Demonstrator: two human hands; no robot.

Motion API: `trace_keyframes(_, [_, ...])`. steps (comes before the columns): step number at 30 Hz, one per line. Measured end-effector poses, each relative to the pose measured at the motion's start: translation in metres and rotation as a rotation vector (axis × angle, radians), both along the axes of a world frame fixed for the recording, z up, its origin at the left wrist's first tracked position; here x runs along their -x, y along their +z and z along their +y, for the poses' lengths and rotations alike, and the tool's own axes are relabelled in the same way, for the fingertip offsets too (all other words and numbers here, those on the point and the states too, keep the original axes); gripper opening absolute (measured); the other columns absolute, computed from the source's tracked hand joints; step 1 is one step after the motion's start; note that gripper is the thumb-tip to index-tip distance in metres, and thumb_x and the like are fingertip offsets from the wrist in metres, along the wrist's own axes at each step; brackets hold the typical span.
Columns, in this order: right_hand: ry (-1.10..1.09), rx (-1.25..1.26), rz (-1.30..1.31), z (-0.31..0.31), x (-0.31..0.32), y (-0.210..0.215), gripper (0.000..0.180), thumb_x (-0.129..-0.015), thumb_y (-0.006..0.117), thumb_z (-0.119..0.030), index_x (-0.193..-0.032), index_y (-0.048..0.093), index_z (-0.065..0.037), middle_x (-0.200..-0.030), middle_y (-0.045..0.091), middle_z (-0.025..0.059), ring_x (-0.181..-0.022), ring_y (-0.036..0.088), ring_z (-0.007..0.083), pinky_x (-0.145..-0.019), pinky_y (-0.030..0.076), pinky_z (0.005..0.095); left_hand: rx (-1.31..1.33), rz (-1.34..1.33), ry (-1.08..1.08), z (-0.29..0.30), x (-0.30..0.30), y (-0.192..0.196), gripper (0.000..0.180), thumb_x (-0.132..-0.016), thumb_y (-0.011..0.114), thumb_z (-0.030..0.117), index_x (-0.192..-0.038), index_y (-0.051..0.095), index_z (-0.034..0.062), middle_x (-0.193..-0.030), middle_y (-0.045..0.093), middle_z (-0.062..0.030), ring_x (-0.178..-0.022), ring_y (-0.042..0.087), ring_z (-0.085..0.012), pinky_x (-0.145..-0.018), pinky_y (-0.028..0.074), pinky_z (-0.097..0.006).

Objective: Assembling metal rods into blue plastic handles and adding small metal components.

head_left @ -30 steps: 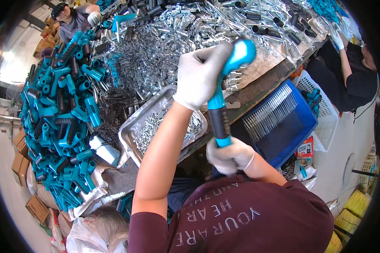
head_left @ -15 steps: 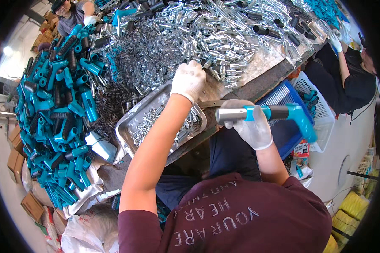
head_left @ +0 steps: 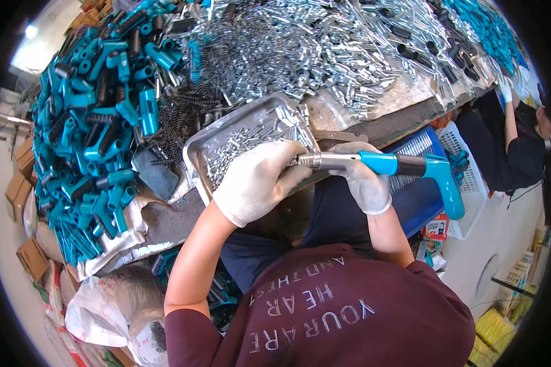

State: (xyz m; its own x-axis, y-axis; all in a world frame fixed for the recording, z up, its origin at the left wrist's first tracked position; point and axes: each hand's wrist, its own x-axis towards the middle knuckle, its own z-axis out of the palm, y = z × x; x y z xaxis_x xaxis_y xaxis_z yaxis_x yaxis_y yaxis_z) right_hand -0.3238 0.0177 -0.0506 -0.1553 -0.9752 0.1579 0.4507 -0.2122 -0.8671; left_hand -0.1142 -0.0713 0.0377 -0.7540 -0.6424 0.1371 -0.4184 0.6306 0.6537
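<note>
My right hand [head_left: 364, 183], in a white glove, is closed round the silver barrel of a pistol-shaped tool [head_left: 410, 165] with a teal body, a black sleeve and a bent teal handle pointing right. The tool lies level in front of my lap. My gloved left hand [head_left: 260, 180] pinches a ridged metal fitting [head_left: 310, 160] at the barrel's left end; its fingers partly hide the fitting's tip. Just behind the left hand is a metal tray [head_left: 193, 153] holding many small silver parts. A flat metal bar [head_left: 340, 136] sticks out beside the tray, behind the barrel.
Teal handles [head_left: 110, 122] are heaped on the left, beside dark springs [head_left: 183, 116]. Silver fittings [head_left: 312, 55] cover the table's far side. A blue crate [head_left: 419, 199] and a white basket [head_left: 471, 189] stand at right. A co-worker's gloved hand [head_left: 505, 90] is at far right.
My left hand has come back from the pile of silver fittings to the barrel's end, where a ridged fitting now shows. The right hand still holds the tool. The view has shifted slightly.
</note>
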Motion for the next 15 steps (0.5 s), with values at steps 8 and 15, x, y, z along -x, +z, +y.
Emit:
trace_keyframes(8, [0.122, -0.046, -0.036, 0.013, -0.027, 0.017, 0.035, -0.084, 0.071, -0.009, -0.113, 0.06, 0.006, -0.103, 0.07, 0.019, -0.089, 0.07, 0.0238, -0.078, 0.058, 0.0348, -0.586, -0.051, 0.113, 0.024, -0.035, 0.017, 0.024, -0.091, 0.065, 0.023, -0.1, 0.064, 0.0011, -0.083, 0.065, -0.0137, -0.076, 0.065, -0.0233, -0.069, 0.05, -0.034])
trace_keyframes(15, [0.188, -0.109, -0.277, 0.016, -0.039, 0.024, 0.036, -0.086, 0.07, -0.012, -0.115, 0.058, 0.004, -0.107, 0.069, 0.0181, -0.094, 0.069, 0.0235, -0.079, 0.058, 0.035, 0.062, 0.214, 0.1, 0.038, -0.039, 0.019, 0.022, -0.084, 0.072, 0.015, -0.1, 0.064, 0.0011, -0.087, 0.067, -0.0139, -0.08, 0.067, -0.029, -0.072, 0.052, -0.035])
